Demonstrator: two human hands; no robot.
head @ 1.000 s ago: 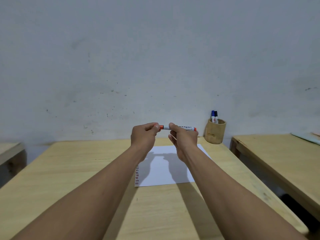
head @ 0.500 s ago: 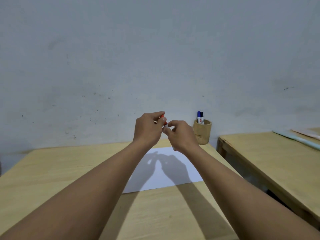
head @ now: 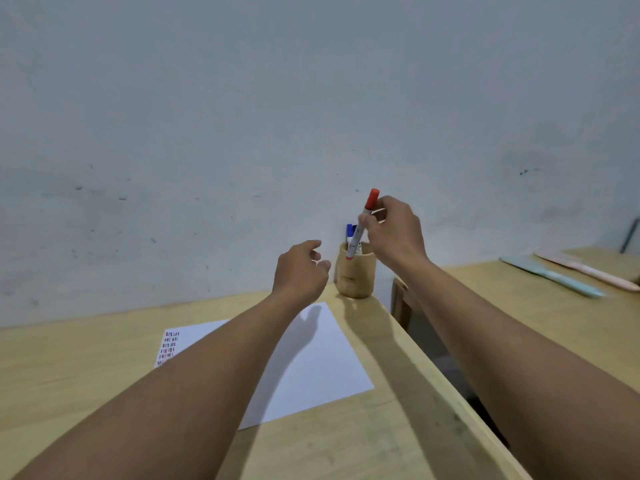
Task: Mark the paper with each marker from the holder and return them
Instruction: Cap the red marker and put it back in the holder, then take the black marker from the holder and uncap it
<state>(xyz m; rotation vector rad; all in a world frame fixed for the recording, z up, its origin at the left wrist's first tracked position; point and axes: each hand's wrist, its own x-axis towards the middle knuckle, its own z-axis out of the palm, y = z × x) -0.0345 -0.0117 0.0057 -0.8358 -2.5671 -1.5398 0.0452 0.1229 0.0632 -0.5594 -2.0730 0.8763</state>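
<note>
My right hand [head: 394,232] grips a capped red marker [head: 363,221], nearly upright with its red cap on top, its lower end over the mouth of the wooden holder [head: 356,275]. A blue marker [head: 349,231] stands inside the holder behind it. My left hand [head: 300,271] hovers empty just left of the holder, fingers loosely apart. The white paper [head: 311,358] lies on the wooden table [head: 346,445] under my left forearm, with rows of small coloured marks [head: 169,346] along its left edge.
The holder stands at the table's far right corner against a grey wall. A gap separates this table from a second wooden table [head: 554,306] on the right, which carries a light blue strip [head: 550,277] and a pink strip [head: 588,271].
Both hands held the red marker over the paper, closing its cap. Now my left hand has let go and my right hand has carried the capped marker right to the holder.
</note>
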